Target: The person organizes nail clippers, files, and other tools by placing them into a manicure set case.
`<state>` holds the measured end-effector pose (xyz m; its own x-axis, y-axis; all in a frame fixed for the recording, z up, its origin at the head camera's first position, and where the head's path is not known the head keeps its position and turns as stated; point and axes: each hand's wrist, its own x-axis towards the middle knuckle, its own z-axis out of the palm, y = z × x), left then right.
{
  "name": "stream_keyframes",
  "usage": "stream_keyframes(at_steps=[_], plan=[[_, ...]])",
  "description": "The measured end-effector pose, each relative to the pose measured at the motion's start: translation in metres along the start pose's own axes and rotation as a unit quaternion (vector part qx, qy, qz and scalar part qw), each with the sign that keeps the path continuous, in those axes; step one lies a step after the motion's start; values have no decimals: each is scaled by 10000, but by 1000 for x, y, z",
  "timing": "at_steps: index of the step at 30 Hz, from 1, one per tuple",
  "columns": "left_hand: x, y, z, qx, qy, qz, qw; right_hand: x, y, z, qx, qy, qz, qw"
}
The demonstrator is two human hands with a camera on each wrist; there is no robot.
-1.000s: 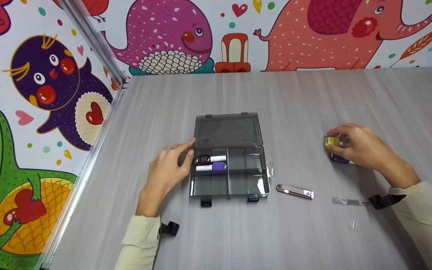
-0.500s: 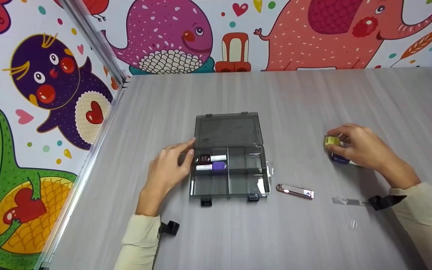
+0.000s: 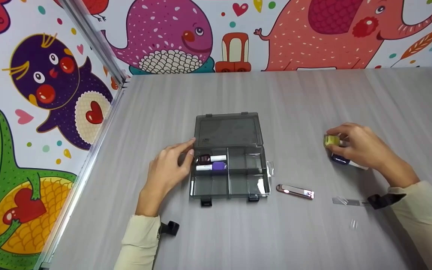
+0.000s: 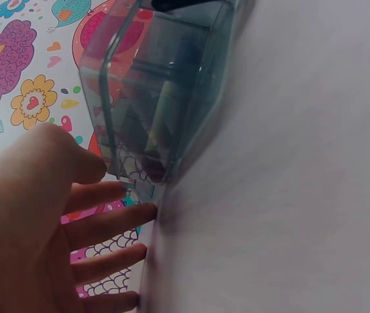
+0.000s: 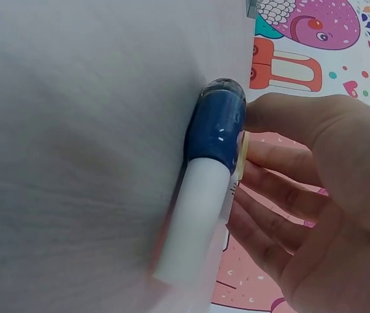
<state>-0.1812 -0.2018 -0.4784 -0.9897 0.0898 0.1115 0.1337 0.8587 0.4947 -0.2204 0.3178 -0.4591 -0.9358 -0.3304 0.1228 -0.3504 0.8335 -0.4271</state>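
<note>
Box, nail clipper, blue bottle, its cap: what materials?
Box: likely smoky, glossy plastic; see-through with glints.
Nail clipper: probably polished metal; bright reflections.
Blue bottle: shiny glass or clear plastic; transparent end, highlights.
White cap: probably satin plastic; soft shading.

Pinched between right fingers (image 3: 338, 130): yellow-green polish bottle (image 3: 331, 141). Lying just beside them: blue polish bottle (image 5: 216, 127), white-capped. Beside left fingers (image 3: 180, 146): grey see-through case (image 3: 212, 185), lid (image 3: 228, 131) laid back.

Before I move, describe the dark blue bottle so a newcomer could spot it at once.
On the table, look right of the open grey box, to the right hand. Nearer the camera than the yellow-green bottle this hand pinches lies the dark blue bottle. Its deep blue body sets it apart from that neighbour.
</note>
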Motion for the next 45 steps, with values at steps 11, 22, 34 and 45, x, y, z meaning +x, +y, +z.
stream_keyframes(at_steps=[11,22,34,45], plan=[[0,-1,0,-17,-16,-2,10000,0,-1,-2,-70,-206,198,9996],[-1,0,-1,43,-79,1,10000,-2,-7,-1,-159,-14,139,9998],[-1,2,-1,-18,-20,60,10000,5,-50,8,-208,393,-484,9978],[-1,1,0,-24,1,31,10000,11,-91,11,-108,286,-735,9968]])
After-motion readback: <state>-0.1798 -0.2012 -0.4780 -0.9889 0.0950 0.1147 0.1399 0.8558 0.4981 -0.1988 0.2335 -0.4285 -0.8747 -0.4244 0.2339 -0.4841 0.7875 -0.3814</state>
